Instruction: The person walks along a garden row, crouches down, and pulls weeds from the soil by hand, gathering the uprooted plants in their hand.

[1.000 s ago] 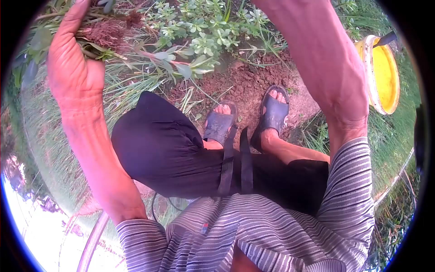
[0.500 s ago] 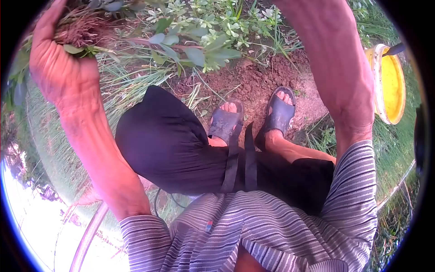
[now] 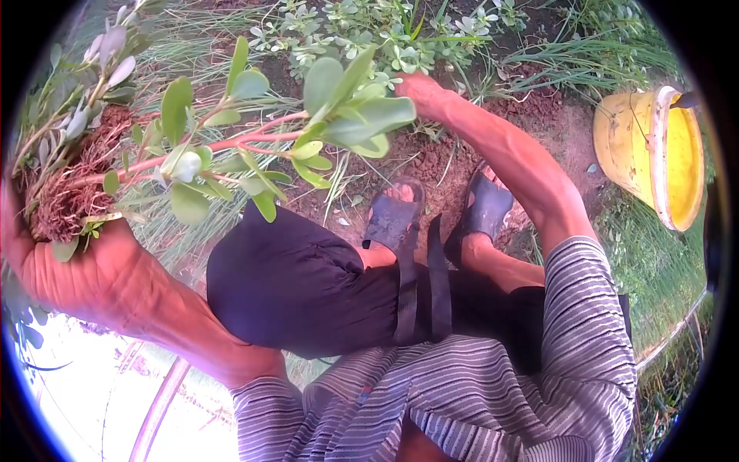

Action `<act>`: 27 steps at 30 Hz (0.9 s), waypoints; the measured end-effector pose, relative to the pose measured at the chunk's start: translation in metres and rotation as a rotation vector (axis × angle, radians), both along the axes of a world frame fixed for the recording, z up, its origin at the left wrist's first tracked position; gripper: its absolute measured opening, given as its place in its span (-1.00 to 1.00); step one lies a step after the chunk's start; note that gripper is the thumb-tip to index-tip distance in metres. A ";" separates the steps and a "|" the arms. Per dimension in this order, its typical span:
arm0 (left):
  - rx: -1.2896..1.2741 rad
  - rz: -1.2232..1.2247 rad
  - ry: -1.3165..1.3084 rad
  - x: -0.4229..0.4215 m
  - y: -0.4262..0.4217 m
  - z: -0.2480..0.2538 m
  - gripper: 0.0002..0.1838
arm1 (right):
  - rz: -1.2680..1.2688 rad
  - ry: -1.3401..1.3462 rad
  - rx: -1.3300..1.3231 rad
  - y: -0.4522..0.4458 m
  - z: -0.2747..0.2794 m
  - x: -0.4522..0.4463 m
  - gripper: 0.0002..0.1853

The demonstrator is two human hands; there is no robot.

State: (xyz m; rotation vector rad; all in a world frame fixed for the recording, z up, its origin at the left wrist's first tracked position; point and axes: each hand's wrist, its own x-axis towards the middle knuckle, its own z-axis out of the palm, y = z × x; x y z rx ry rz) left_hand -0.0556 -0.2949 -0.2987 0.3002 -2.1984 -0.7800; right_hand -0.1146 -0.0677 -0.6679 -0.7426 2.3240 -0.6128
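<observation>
At the left edge my left hand is wrapped round a bunch of uprooted plants with reddish stems, rounded green leaves and brown roots. The stems reach across the upper middle of the view. My right hand is low among leafy green plants at the top middle. Leaves cover its fingers, so what they touch is hidden.
A yellow bucket lies tilted on the grass at the right. My sandalled feet stand on reddish soil below the plants. Long grass grows around, and a pale pipe shows at the lower left.
My left hand has moved down and left, bringing the bunch further into view. My right hand has come into view at the plants, its forearm swung lower and further from the camera.
</observation>
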 end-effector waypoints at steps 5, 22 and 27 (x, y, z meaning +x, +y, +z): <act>0.404 0.015 0.220 0.001 -0.006 0.004 -0.73 | -0.016 0.027 -0.141 -0.011 -0.032 -0.042 -0.63; 0.337 -0.088 0.204 0.004 -0.013 0.002 -0.78 | 0.128 0.064 0.031 0.019 -0.026 -0.009 -0.84; 0.315 -0.097 0.217 0.008 -0.012 0.000 -0.78 | -0.216 0.126 -0.010 0.009 -0.029 -0.002 -0.81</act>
